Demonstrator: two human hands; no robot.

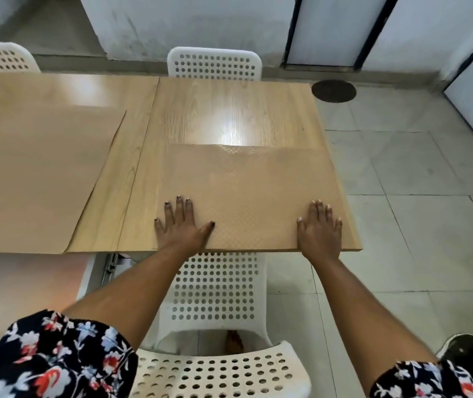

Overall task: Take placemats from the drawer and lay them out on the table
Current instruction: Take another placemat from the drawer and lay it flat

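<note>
A person is leaning over a white chair [218,285] with round holes and pressing both hands flat on a tan placemat [254,196]. The placemat is lying on the near right part of the wooden table [229,110], its near edge running along the table's near edge. The left hand [179,225] is resting on the mat's near left corner, fingers spread and released, gripping nothing. The right hand [320,228] is lying palm down on the near right corner, likewise released. A second placemat [37,179] is lying on the left side of the table, well apart from the first. Another white chair [215,63] is standing at the far side.
</note>
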